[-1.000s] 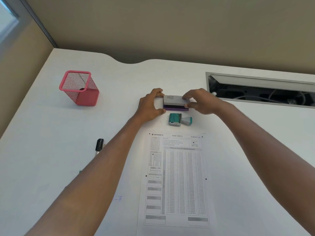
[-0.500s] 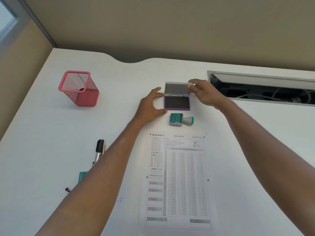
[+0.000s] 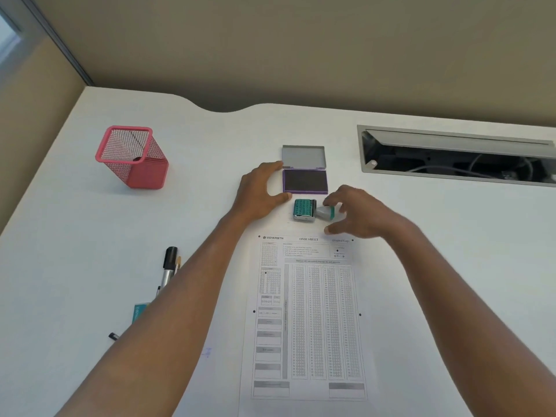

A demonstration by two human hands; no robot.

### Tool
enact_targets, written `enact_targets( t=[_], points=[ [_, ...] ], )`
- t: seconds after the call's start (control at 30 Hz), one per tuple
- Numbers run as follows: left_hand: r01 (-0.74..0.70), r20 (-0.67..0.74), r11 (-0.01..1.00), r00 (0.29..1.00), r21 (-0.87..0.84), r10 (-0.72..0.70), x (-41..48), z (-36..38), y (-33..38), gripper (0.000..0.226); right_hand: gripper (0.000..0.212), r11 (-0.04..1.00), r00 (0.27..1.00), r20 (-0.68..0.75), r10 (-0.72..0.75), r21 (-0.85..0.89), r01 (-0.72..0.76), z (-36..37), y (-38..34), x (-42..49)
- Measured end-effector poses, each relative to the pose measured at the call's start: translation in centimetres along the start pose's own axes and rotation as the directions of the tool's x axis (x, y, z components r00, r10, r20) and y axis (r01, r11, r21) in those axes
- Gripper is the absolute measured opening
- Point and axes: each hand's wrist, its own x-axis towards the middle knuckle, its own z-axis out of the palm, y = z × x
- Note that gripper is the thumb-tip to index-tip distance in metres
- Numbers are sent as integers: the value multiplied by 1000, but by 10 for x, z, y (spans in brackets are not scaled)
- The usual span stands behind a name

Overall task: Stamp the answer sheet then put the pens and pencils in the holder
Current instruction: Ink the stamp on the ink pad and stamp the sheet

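Observation:
The purple ink pad (image 3: 305, 180) lies open on the white desk, its grey lid (image 3: 303, 156) flat behind it. My left hand (image 3: 260, 192) rests against the pad's left side, fingers spread. A teal date stamp (image 3: 305, 209) lies on its side just below the pad. My right hand (image 3: 356, 212) hovers at the stamp's handle end, fingers apart around it, holding nothing. The answer sheet (image 3: 310, 317) lies in front of me. A pink mesh holder (image 3: 132, 158) stands at the far left. A black marker (image 3: 168, 266) and a pencil (image 3: 178, 262) lie left of my forearm, partly hidden.
An open cable slot (image 3: 457, 158) with wires is cut into the desk (image 3: 90, 236) at the back right. A teal eraser (image 3: 139, 313) and a small dark clip end (image 3: 112, 336) peek out beside my left forearm. The desk's curved back edge meets a beige wall.
My right hand let go of the pad's lid, which now lies fully flat, and came down to the stamp's handle. My left hand stayed beside the pad.

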Motion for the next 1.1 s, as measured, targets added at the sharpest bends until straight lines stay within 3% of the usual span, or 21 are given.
enact_targets(
  t=[0.1,0.17,0.37,0.57,0.73,1.1],
  points=[
    [-30,32,995,999,99,27,2,0,-1,75,45,993,989,-141,-51,-112,36,14,-4,0],
    [-45,39,989,998,140,40,5,0,-2,72,34,995,978,-195,-69,-90,52,20,-2,1],
    [-83,29,971,996,224,79,7,1,-4,61,22,969,935,-355,-4,228,91,9,2,2],
    [-88,38,969,996,232,81,7,0,-4,60,21,922,847,-520,109,371,109,0,-16,20],
    [-90,36,968,996,235,84,6,0,-3,58,25,934,819,-558,137,348,81,-4,-32,37],
    [-86,38,970,996,227,80,5,1,-4,55,24,985,832,-551,57,169,44,5,-38,44]
  ],
)
